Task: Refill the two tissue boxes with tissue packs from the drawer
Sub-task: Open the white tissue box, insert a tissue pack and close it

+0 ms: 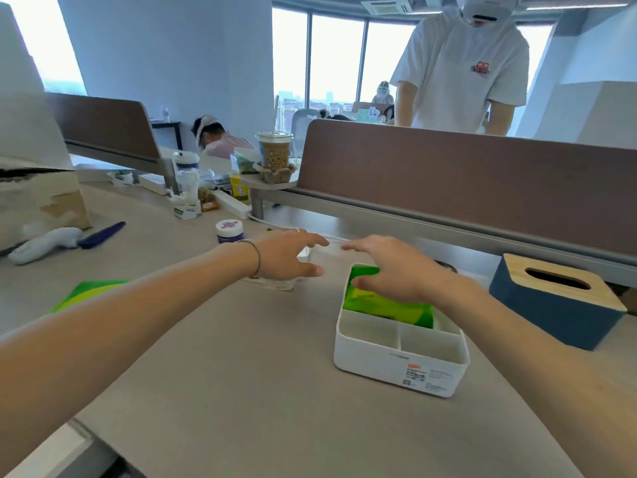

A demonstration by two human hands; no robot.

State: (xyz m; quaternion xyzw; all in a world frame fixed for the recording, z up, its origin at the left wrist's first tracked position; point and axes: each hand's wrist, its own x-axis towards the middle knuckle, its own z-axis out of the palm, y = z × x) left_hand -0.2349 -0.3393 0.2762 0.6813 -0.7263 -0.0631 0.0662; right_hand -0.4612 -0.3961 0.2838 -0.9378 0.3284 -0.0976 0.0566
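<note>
A white tissue box point(400, 360) stands open on the desk, with a green tissue pack point(389, 307) in its rear compartment and two empty front compartments. My right hand point(393, 267) hovers over that pack with its fingers stretched forward. My left hand point(286, 257) reaches out beside it, fingers and thumb spread, at a clear plastic lid point(282, 282) lying just left of the white box. A blue tissue box with a wooden slotted top point(558, 305) sits to the right. A second green tissue pack point(89, 293) lies on the desk at the left.
A brown partition point(465, 181) runs along the desk's far edge, and a person stands behind it. A small jar point(230, 231), a white handheld device with a blue pen point(51, 243), a cardboard box point(41, 205) and a drink cup point(274, 153) lie further back left.
</note>
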